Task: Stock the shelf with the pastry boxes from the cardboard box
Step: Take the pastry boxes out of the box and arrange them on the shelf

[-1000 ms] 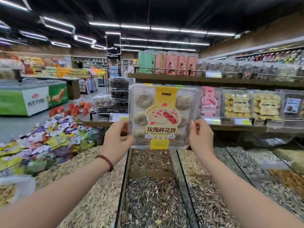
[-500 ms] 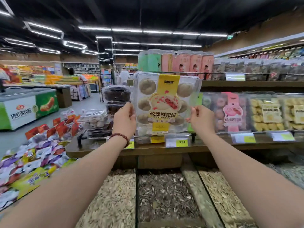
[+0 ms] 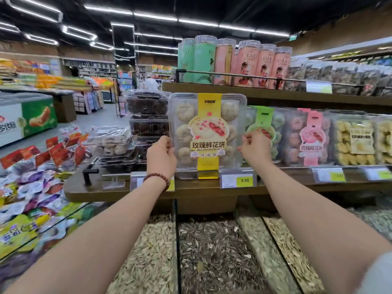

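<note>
Your left hand (image 3: 161, 154) and right hand (image 3: 255, 147) grasp one yellow-banded pastry box (image 3: 207, 135), upright on the shelf (image 3: 191, 190); six pastries visible inside, two columns.

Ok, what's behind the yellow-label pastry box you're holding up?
The yellow-label pastry box, between left hand and right hand, blocks its slot. Only a green-label box shows at its right edge; anything directly behind is hidden.

The clear pastry box (image 3: 206, 134) wears a yellow label band with red petals; neighbouring boxes show green (image 3: 263, 119) and pink (image 3: 311, 136) bands. The shelf (image 3: 127, 192) is dark brown.
</note>
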`<state>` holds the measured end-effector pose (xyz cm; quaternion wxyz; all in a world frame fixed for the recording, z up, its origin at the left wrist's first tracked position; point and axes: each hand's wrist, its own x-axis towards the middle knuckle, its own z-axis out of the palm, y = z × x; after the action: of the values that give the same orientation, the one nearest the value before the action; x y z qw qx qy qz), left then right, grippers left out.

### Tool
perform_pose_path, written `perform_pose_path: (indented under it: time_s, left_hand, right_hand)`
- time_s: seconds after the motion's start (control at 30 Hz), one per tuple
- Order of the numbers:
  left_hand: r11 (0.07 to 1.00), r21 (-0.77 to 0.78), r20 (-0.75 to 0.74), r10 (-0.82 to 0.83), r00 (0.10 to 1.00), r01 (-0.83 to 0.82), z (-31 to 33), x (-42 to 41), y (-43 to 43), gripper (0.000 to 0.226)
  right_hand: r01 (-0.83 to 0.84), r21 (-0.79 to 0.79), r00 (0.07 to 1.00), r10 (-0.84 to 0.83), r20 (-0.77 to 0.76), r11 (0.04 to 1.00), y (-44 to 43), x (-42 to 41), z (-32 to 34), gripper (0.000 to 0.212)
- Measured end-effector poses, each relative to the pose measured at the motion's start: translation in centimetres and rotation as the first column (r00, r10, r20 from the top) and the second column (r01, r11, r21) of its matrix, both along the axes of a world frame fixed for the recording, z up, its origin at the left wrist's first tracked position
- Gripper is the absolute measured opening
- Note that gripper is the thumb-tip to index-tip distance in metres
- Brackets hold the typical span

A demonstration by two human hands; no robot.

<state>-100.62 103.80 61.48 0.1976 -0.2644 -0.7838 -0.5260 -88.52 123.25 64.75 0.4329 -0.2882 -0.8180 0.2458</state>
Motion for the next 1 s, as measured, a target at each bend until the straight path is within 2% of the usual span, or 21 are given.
perform_pose_path:
  time_s: [0.07,0.23,0.33,0.43,0.5,0.6,0.73,0.83,1.0]
  left_hand:
    - [1.000,0.000,0.009,-0.002,1.000,0.002,0.3,-0.4,0.3,0.012]
    - [1.000,-0.004,0.034,0.008,0.999,-0.008,0.8,-1.1,1.3,0.016]
    - [1.000,0.020,0.027,-0.008,1.000,0.008,0.5,-1.1,1.8,0.015]
    - [0.999,0.001,0.015,-0.036,0.999,0.036,0.3,-0.9,1.9,0.052]
    - [0.997,-0.050,0.001,-0.054,0.999,0.054,0.2,-0.5,1.8,0.068]
    - [0.963,-0.265,-0.074,-0.073,0.995,0.051,-0.4,0.2,1.5,0.074]
    - [0.917,-0.398,-0.055,-0.046,0.997,0.020,-1.2,0.7,1.1,0.076]
    - [0.881,-0.472,-0.054,-0.019,0.998,-0.009,-1.0,0.8,1.0,0.075]
    - [0.856,-0.518,-0.085,-0.038,0.996,-0.012,-0.8,1.0,0.5,0.070]
  right_hand:
    - [-0.004,0.004,0.999,0.004,0.042,1.000,-0.1,-0.2,0.2,0.026]
    - [-0.019,-0.063,0.991,0.027,0.129,0.998,-0.2,-0.8,0.2,0.073]
    - [-0.028,-0.092,0.995,0.036,0.092,0.995,-0.5,-0.8,0.1,0.077]
    - [-0.045,-0.060,0.994,0.051,0.095,0.997,-0.6,-0.7,-0.1,0.077]
    - [-0.067,-0.051,0.990,0.072,0.123,0.996,-0.5,-0.6,-0.8,0.095]
    - [-0.078,-0.077,0.980,0.090,0.175,0.994,-0.6,0.1,-2.4,0.123]
    - [-0.042,0.121,0.929,-0.006,0.369,0.992,-0.4,-0.2,-3.6,0.123]
    - [0.012,0.183,0.913,-0.086,0.400,0.983,-0.4,-0.6,-3.7,0.119]
    - [0.008,0.150,0.872,-0.080,0.483,0.989,-0.3,-0.1,-3.6,0.114]
